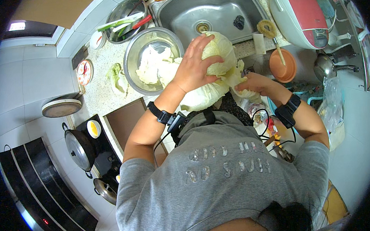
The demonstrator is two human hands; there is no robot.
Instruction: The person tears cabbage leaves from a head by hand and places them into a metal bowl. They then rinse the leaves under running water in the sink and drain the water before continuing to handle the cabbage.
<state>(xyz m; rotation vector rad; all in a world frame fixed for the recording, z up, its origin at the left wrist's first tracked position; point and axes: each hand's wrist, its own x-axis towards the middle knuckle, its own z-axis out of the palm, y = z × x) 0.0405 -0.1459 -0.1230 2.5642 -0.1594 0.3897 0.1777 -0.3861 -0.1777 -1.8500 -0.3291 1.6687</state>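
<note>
A pale green cabbage head (221, 51) is held near the sink's front edge, with my left hand (196, 62) spread over its side. My right hand (254, 83) pinches a loose leaf (236, 74) at the cabbage's lower right; whether it is still attached is unclear. Below my left hand is another broad pale leaf (204, 97), partly hidden by the hand and forearm. To the left, a steel basin (131, 66) contains several torn cabbage pieces (150, 68). A single green leaf piece (118, 80) lies on the speckled counter beside it.
A stainless sink (178, 14) has a dark scourer (238, 22) in it. Behind the basin, a metal bowl (113, 37) contains scallions and red chili. On the right are a rice cooker (299, 16), a brush (266, 29) and an orange bowl (288, 72). A lidded wok (78, 147) stands left.
</note>
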